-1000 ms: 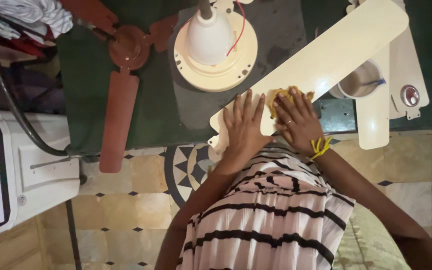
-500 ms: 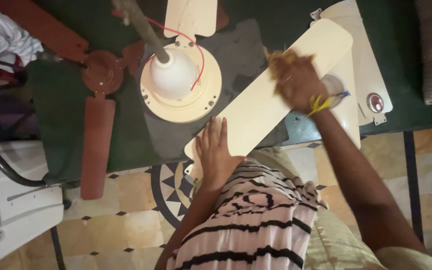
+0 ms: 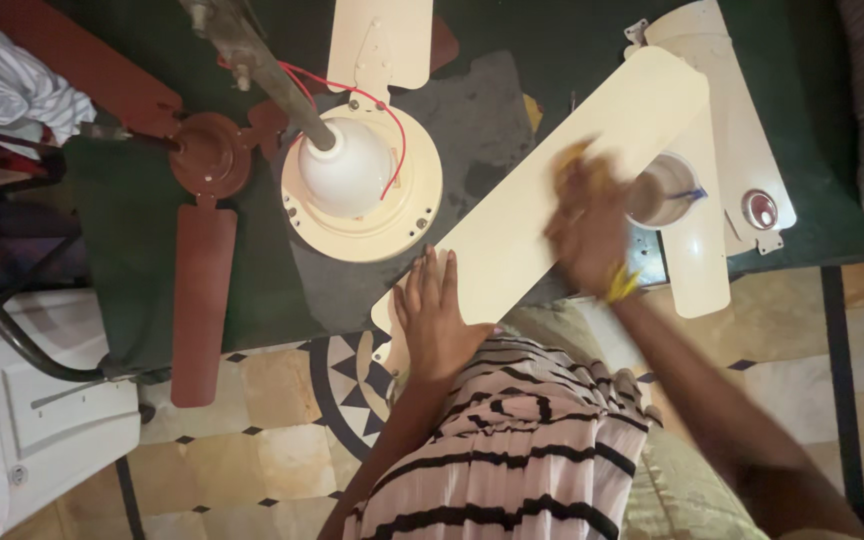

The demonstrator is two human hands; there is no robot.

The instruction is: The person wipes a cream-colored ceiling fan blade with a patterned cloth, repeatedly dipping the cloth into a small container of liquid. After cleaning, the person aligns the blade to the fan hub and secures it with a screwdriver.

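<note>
A long cream fan blade [image 3: 562,180] lies slanted across a dark green table [image 3: 132,240]. My left hand [image 3: 434,312] lies flat on the blade's near end, fingers spread, holding it down. My right hand [image 3: 587,225], blurred with motion, presses a yellow cloth [image 3: 572,160] onto the middle of the blade. A yellow band is on that wrist. A cream fan motor [image 3: 360,180] with a red wire and a metal rod stands just left of the blade.
A brown ceiling fan [image 3: 202,160] lies at the left of the table. A small cup [image 3: 664,190] and more cream blades [image 3: 722,130] lie at the right. A white appliance [image 3: 22,400] stands lower left on the tiled floor.
My right hand swept the cloth up the blade toward its far end, then came back down to the middle. My left hand stayed on the near end.
</note>
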